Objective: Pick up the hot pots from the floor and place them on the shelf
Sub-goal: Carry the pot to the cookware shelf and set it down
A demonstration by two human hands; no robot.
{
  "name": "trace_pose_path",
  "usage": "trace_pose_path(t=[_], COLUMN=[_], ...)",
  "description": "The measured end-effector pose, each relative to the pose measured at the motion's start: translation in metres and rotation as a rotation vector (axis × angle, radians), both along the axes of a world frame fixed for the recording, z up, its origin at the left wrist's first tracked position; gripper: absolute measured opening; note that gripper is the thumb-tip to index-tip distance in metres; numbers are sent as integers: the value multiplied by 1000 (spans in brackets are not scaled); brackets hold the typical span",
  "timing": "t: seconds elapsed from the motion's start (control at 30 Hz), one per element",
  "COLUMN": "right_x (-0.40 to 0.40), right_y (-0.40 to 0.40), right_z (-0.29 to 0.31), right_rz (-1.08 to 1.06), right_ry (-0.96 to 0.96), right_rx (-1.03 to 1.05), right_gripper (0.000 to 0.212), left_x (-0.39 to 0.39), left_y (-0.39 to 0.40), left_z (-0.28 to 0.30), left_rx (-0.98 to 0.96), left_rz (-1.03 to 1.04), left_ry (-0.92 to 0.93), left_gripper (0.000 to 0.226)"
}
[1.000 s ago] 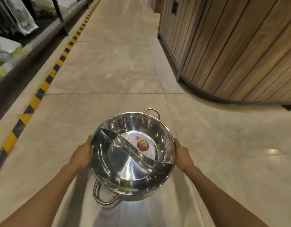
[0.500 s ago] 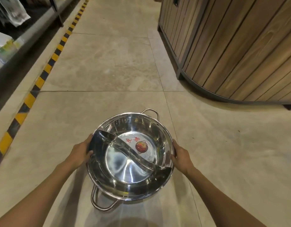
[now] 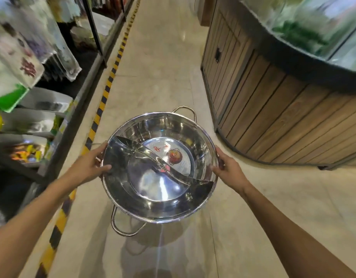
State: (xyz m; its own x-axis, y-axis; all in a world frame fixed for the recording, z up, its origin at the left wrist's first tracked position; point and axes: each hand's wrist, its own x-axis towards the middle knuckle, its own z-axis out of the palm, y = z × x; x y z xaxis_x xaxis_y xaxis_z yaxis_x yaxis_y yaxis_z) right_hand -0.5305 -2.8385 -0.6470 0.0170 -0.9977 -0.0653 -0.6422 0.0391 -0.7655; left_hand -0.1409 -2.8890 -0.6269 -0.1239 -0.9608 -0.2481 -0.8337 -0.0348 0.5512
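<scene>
I hold the hot pot (image 3: 159, 167) above the floor (image 3: 163, 57), my left hand (image 3: 88, 167) and right hand (image 3: 229, 169) clamped on opposite rims. Its handles point toward me and away, the divider crossing between my hands. Left of the pot runs the shelf (image 3: 58, 121); right, a wooden counter (image 3: 273, 117); beyond, open aisle.

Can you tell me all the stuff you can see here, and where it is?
hot pot: one, shiny steel, divided, held in the middle above the floor
sticker: one, red, inside the pot
shelf: one, dark, left, with blurred packets
striped tape: one line, yellow and black, on the floor beside the shelf
wooden counter: one, brown, right
floor: beige tiles
left hand: on the pot's left rim
right hand: on its right rim
</scene>
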Motion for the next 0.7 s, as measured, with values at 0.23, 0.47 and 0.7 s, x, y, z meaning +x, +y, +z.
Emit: trace_pose_path(t=[0.23,0.47,0.7], right_x=[26,59,120], right_y=[6,17,-3], right_z=[254,393,428], right_rz=[110,245,502], right_ry=[12,121,97], right_rx=[94,33,-12], right_gripper=[68,69,71], left_x=[44,85,120], left_y=[34,105,196], left_z=[246,381,428], left_rx=[31,138,88], left_rz=[76,170,359], left_ry=[155,308,287], left_gripper=[85,90,91])
